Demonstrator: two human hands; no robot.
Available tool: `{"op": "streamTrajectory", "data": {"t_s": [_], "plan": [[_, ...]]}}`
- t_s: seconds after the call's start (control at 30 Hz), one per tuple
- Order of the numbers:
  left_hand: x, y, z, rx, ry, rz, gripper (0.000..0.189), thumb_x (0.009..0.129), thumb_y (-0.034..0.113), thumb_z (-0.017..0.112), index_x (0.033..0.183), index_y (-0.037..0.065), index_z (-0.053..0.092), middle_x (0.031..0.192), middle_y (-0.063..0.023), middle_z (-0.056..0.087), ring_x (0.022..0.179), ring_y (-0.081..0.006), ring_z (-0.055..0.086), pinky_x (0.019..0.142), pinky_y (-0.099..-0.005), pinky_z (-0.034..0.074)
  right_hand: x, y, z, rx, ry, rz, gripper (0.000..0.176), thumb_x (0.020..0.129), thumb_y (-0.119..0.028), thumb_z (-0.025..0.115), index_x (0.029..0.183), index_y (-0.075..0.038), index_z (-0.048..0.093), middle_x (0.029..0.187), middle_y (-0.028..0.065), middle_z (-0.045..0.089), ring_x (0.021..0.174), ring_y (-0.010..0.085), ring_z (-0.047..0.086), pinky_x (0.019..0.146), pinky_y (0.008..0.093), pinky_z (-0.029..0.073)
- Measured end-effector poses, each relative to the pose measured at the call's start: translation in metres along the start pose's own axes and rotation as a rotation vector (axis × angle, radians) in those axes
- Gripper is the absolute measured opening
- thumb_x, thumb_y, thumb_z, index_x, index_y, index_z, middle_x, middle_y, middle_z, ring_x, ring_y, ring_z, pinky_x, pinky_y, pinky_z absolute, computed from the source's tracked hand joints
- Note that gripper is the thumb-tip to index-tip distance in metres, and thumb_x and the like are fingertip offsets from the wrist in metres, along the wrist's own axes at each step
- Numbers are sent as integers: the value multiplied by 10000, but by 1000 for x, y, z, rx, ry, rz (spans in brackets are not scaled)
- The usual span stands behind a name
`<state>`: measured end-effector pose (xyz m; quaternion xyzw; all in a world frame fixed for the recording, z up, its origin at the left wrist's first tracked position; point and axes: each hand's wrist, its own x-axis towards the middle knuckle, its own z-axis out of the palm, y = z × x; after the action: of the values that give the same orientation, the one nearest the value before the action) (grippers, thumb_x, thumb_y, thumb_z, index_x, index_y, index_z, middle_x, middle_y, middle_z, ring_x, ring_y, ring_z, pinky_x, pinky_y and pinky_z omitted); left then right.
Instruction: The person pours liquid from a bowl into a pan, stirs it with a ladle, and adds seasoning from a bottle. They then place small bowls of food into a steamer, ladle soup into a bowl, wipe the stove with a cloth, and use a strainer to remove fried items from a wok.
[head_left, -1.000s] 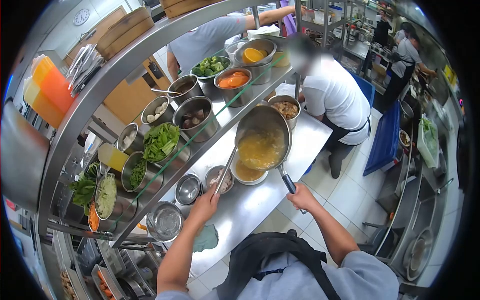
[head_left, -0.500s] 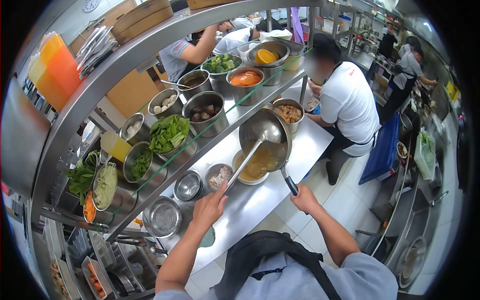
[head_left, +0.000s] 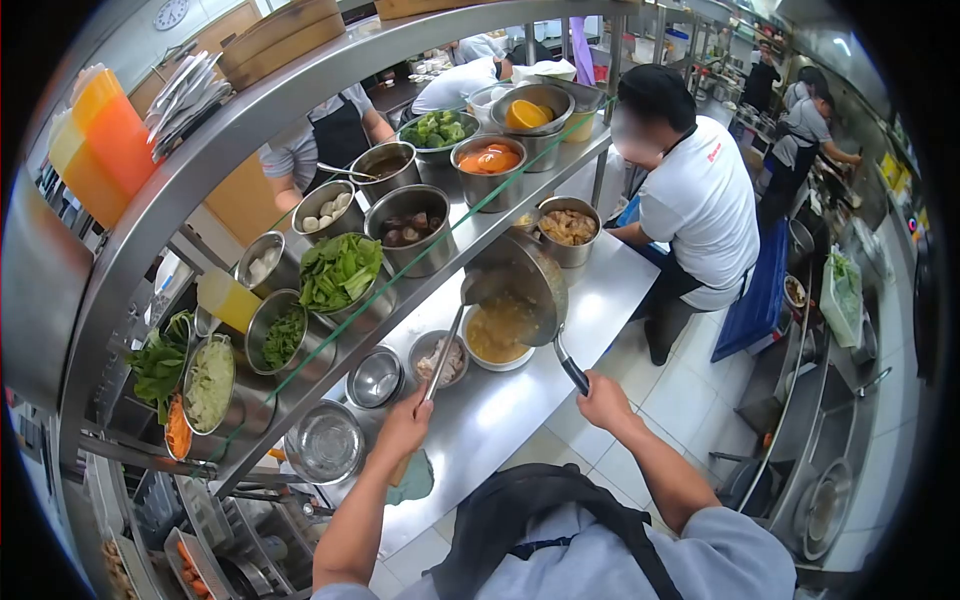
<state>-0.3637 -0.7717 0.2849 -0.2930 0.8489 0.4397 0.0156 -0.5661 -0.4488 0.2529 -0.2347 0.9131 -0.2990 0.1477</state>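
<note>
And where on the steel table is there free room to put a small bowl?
Bare steel table shows between the white bowl and green cloth, also right of the pan. The shelf above is crowded with metal pots.

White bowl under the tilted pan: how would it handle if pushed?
Probably heavy for its size: the white bowl holds a broad pool of broth. Likely to slosh or spill if jerked, since the broth looks liquid and the bowl is open on top. It may slide fairly easily, as the steel table looks smooth and shiny.
</note>
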Motion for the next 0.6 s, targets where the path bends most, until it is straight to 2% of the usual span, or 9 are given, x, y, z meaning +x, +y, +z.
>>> {"op": "streamTrajectory", "data": {"t_s": [0.03,0.1,0.13,0.2,0.27,0.33,0.47,0.57,0.6], "plan": [[-7,7,-1,3,-4,0,502,964,254,561,1442,117,496,937,-263,688,856,-417,686,744,-477,522,-1,-2,1,-1,9,-2,166,808,-103,603,922,15,624,785,273,650,789,466,638,736,505,502],[-22,19,-1,-51,-142,-232,502,963,237,564,1441,101,490,1029,-271,679,921,-408,689,809,-458,515,-3,-4,4,0,16,3,168,808,-100,600,929,15,625,781,273,650,784,470,636,735,508,501],[-21,4,5,-54,-146,-231,502,963,237,564,1441,101,490,1029,-271,679,921,-408,689,809,-458,515,-4,-4,4,-2,24,4,171,808,-96,598,935,15,627,778,273,650,779,475,633,734,512,500],[-23,-21,16,108,97,400,490,961,224,567,1433,105,507,1000,-268,689,869,-425,689,780,-474,530,-1,-3,9,0,41,2,175,809,-94,597,941,15,629,779,275,649,777,475,633,732,512,499],[-35,-24,14,131,86,412,488,962,233,567,1438,142,509,943,-247,701,811,-434,683,745,-516,539,-1,-1,12,2,61,5,179,809,-92,596,948,15,632,780,277,649,776,476,632,731,512,498],[-52,-1,-4,531,-19,213,500,954,254,582,1443,191,503,923,-206,714,788,-427,682,701,-541,544,-1,-3,13,24,89,2,186,808,-93,599,956,15,633,781,279,648,784,477,632,725,514,494],[-56,-28,-35,644,-11,271,529,940,275,597,1455,236,483,900,-177,714,773,-392,687,672,-532,538,-5,-6,18,61,131,50,146,789,-77,605,880,37,617,773,294,639,795,490,621,734,524,493],[-51,-47,-43,646,80,359,543,928,257,610,1457,248,487,858,-168,707,715,-389,670,635,-522,533,-4,4,29,123,163,7,160,797,-98,645,886,30,606,689,244,635,664,414,656,634,481,507],[-48,-48,-39,649,67,369,543,928,257,610,1457,248,487,858,-168,707,715,-389,670,635,-522,533,-5,-1,25,300,54,148,151,805,-109,663,872,9,597,640,180,607,582,330,631,558,437,493]]}}
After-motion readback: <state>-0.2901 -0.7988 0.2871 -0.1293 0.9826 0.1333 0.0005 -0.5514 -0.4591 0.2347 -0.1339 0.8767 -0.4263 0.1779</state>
